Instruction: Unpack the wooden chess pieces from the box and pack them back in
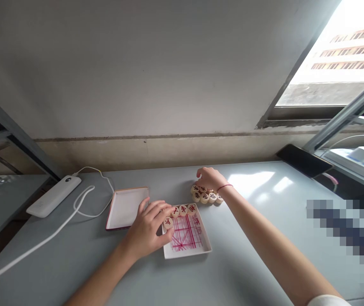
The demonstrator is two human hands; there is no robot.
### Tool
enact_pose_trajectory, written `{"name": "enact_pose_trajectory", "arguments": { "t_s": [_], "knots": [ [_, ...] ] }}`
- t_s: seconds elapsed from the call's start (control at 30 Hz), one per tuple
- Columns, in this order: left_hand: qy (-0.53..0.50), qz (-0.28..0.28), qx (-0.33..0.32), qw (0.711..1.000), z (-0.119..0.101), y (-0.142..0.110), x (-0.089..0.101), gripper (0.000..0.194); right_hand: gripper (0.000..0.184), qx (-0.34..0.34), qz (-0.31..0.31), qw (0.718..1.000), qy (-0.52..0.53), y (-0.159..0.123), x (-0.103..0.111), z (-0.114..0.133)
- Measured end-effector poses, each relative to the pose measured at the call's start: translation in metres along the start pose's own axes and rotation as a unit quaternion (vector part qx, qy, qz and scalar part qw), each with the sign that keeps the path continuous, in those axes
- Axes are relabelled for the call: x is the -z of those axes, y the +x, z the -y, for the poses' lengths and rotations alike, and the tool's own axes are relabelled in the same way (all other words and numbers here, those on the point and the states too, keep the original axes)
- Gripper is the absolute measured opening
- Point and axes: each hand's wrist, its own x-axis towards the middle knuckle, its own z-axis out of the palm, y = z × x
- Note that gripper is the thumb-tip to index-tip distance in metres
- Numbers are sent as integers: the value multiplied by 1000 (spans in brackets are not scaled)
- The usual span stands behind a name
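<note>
A white open box [188,256] with red lines printed on its floor lies on the desk. Along its far wall sit several round wooden Chinese chess pieces with red characters. At the box's left edge, the thumb and index finger of my left hand [150,227] close round one Chinese chess piece [168,223]. Beyond the box, a cluster of wooden pieces [204,198] with black characters stands on the desk. My right hand [212,177] is over the back of that cluster with curled fingers. Whatever it may hold is hidden.
An empty box lid [126,208] lies left of my left hand. Further left are a white power bank [54,196] and a white cable [41,243]. A dark phone-like slab [304,160] leans at the right frame. The wall bounds the desk's back.
</note>
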Motion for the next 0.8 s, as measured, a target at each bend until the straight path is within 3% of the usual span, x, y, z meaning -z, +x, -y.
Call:
{"name": "enact_pose_trajectory", "arguments": {
  "t_s": [0.1,0.17,0.23,0.33,0.47,0.6,0.7,0.8],
  "knots": [
    [12,-32,1,999,3,1,0,34,31,20,-32,999,28,-12,9,6],
    [18,-65,10,998,3,4,0,33,32,64,-49,989,127,-33,13,15],
    [12,-87,17,996,1,9,1,36,31,120,-14,952,280,-58,11,25],
    [-21,-84,6,996,-6,19,0,40,31,203,67,883,418,-93,0,39],
    [-66,-79,-2,995,-15,26,-2,31,31,200,67,836,506,-111,-18,46],
    [-118,-71,45,989,-15,20,1,22,35,162,77,819,544,-108,-23,38],
    [-146,-26,61,987,-15,13,2,13,32,147,53,830,536,-104,-24,30],
    [-136,16,24,990,-16,12,-4,9,28,148,39,847,509,-105,-25,24]
  ]
}}
